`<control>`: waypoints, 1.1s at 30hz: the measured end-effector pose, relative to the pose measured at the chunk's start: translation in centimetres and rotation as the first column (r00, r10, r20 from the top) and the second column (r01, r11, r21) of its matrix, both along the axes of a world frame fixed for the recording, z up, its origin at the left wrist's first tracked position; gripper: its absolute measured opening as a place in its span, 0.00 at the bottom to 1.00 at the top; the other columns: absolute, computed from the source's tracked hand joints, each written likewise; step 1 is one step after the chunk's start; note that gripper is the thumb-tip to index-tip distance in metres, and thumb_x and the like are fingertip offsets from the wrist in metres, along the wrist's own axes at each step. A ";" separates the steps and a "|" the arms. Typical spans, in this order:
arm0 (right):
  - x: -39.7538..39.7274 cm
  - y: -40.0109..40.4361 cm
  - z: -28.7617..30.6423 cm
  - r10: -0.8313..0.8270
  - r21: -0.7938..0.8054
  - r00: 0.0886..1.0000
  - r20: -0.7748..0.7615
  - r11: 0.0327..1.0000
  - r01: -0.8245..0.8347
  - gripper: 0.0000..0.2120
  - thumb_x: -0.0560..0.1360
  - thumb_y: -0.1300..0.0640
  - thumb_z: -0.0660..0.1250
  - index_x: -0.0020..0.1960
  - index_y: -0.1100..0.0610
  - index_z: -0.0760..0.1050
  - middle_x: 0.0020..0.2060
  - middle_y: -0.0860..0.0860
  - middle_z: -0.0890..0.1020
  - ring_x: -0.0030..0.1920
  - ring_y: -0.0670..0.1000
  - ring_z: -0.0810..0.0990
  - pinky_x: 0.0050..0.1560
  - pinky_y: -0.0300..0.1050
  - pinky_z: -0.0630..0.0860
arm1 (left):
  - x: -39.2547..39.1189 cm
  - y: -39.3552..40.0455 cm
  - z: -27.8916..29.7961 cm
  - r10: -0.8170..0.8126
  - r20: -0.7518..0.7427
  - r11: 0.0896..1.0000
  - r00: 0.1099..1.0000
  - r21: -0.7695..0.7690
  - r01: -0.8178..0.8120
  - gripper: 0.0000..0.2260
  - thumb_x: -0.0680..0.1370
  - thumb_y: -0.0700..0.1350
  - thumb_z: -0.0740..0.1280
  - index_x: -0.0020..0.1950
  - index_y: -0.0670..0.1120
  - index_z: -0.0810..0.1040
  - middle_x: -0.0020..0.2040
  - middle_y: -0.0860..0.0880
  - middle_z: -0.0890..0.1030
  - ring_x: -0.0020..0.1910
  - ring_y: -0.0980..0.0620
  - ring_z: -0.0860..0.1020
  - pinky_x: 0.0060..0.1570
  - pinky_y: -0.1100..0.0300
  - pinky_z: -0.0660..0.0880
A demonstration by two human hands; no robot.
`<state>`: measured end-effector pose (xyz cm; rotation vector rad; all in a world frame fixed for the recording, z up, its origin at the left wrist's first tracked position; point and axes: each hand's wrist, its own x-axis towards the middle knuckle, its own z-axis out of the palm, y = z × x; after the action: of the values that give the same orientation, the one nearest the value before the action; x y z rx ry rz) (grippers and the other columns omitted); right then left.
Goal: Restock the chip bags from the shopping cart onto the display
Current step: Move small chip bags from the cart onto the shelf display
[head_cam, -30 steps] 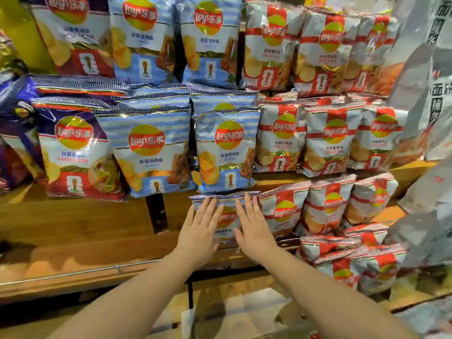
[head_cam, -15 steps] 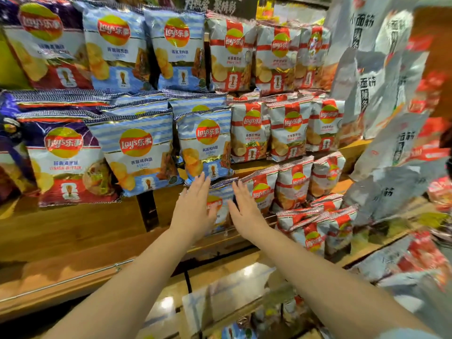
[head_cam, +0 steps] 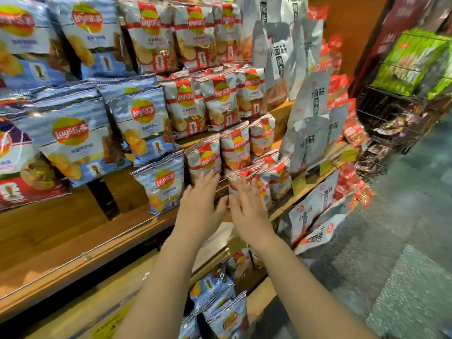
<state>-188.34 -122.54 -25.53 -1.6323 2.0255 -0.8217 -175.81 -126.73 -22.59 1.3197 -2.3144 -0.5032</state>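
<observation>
Both hands up at the wooden shelf [head_cam: 73, 243], fingers straight. Left hand [head_cam: 199, 206] flat by a red-and-white chip bag [head_cam: 204, 160], just right of the small blue bag [head_cam: 163, 183]. Right hand [head_cam: 247, 206] against the front red bag [head_cam: 263, 184]. Thumbs nearly touching. Blue bags [head_cam: 220, 311] below, wire cart [head_cam: 391, 123] far right.

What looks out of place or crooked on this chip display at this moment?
The small blue chip bag on the lower wooden shelf stands alone and tilted, apart from the larger blue bags above. Both the left hand and right hand are open near the red bags, gripping nothing.
</observation>
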 end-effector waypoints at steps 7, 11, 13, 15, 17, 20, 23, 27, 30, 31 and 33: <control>-7.9 12.3 0.1 -0.233 -0.023 0.972 0.038 0.972 0.234 0.25 0.83 0.49 0.48 0.78 0.52 0.47 0.78 0.46 0.47 0.76 0.46 0.38 0.74 0.50 0.36 | -9.3 9.5 -0.3 -0.273 0.044 0.962 0.961 -0.004 0.273 0.25 0.81 0.51 0.57 0.77 0.50 0.56 0.78 0.51 0.56 0.77 0.53 0.51 0.74 0.51 0.52; -12.1 21.9 0.0 -0.365 -0.009 0.931 0.032 0.931 0.365 0.25 0.83 0.49 0.49 0.78 0.52 0.49 0.78 0.46 0.49 0.77 0.47 0.41 0.75 0.52 0.39 | -14.7 18.1 -1.1 -0.429 0.037 0.903 0.902 0.021 0.429 0.24 0.81 0.48 0.57 0.77 0.49 0.57 0.77 0.51 0.57 0.76 0.53 0.53 0.74 0.52 0.53; -13.9 27.0 -0.1 -0.441 -0.007 0.897 0.036 0.897 0.442 0.25 0.83 0.48 0.48 0.78 0.52 0.50 0.77 0.47 0.50 0.77 0.48 0.43 0.74 0.50 0.41 | -17.4 22.8 -1.0 -0.509 0.039 0.860 0.860 0.015 0.509 0.25 0.79 0.51 0.54 0.77 0.49 0.57 0.77 0.50 0.58 0.76 0.51 0.54 0.73 0.52 0.55; -15.6 32.1 -0.4 -0.525 -0.012 0.851 0.011 0.851 0.525 0.29 0.79 0.43 0.44 0.78 0.54 0.52 0.77 0.49 0.52 0.77 0.51 0.45 0.75 0.52 0.43 | -19.9 27.7 -0.9 -0.579 0.058 0.815 0.813 0.017 0.579 0.29 0.76 0.56 0.49 0.77 0.49 0.57 0.77 0.50 0.58 0.76 0.51 0.55 0.72 0.53 0.55; -17.3 37.2 -0.9 -0.593 0.017 0.804 -0.037 0.805 0.594 0.30 0.79 0.44 0.44 0.77 0.55 0.52 0.78 0.51 0.52 0.77 0.51 0.44 0.75 0.53 0.43 | -22.2 32.3 -1.2 -0.635 0.075 0.772 0.769 0.023 0.636 0.27 0.78 0.54 0.49 0.77 0.49 0.57 0.77 0.51 0.58 0.76 0.53 0.54 0.71 0.55 0.52; -19.5 44.5 -1.4 -0.662 0.053 0.745 -0.088 0.743 0.667 0.24 0.83 0.50 0.48 0.78 0.55 0.51 0.78 0.50 0.50 0.77 0.51 0.43 0.75 0.52 0.41 | -25.1 38.7 -1.7 -0.716 0.081 0.697 0.693 0.018 0.717 0.22 0.82 0.47 0.53 0.77 0.47 0.58 0.77 0.50 0.57 0.76 0.53 0.52 0.71 0.58 0.49; -21.0 50.5 -1.5 -0.736 0.055 0.669 -0.105 0.668 0.742 0.25 0.83 0.49 0.48 0.78 0.53 0.51 0.78 0.49 0.50 0.77 0.50 0.42 0.75 0.53 0.42 | -27.6 44.2 -1.7 -0.780 0.077 0.625 0.621 0.035 0.780 0.27 0.77 0.53 0.49 0.76 0.45 0.60 0.77 0.47 0.60 0.76 0.50 0.55 0.73 0.55 0.52; -22.0 56.4 -1.8 -0.815 0.056 0.563 -0.137 0.561 0.826 0.25 0.83 0.48 0.47 0.78 0.54 0.51 0.78 0.51 0.50 0.77 0.52 0.42 0.75 0.52 0.42 | -30.1 49.6 -2.2 -0.834 0.083 0.550 0.545 0.065 0.833 0.24 0.80 0.51 0.52 0.77 0.47 0.58 0.77 0.48 0.58 0.76 0.51 0.54 0.73 0.51 0.52; -22.2 59.2 -2.6 -0.844 0.079 0.517 -0.146 0.511 0.856 0.24 0.83 0.48 0.47 0.78 0.52 0.53 0.78 0.51 0.50 0.77 0.53 0.41 0.75 0.55 0.44 | -31.3 52.3 -3.4 -0.845 0.107 0.532 0.525 0.050 0.846 0.23 0.82 0.46 0.55 0.77 0.48 0.55 0.78 0.50 0.55 0.77 0.52 0.51 0.74 0.53 0.50; -22.3 59.8 -2.9 -0.847 0.087 0.513 -0.138 0.505 0.859 0.24 0.83 0.47 0.47 0.78 0.52 0.53 0.78 0.51 0.50 0.77 0.54 0.40 0.75 0.55 0.44 | -31.7 52.7 -3.7 -0.845 0.123 0.530 0.521 0.055 0.846 0.24 0.82 0.47 0.55 0.78 0.48 0.54 0.78 0.50 0.54 0.77 0.53 0.49 0.74 0.53 0.49; -22.8 60.9 -3.5 -0.854 0.097 0.508 -0.108 0.500 0.861 0.24 0.83 0.48 0.46 0.78 0.50 0.52 0.78 0.50 0.49 0.77 0.54 0.39 0.75 0.57 0.44 | -32.9 53.6 -4.4 -0.857 0.150 0.508 0.492 0.096 0.856 0.25 0.82 0.49 0.54 0.78 0.48 0.52 0.78 0.50 0.52 0.77 0.52 0.48 0.74 0.52 0.48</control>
<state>-211.11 -61.64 -28.99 -0.4234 2.8661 -0.8898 -208.66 -73.18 -27.03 0.0444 -3.0262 -0.6943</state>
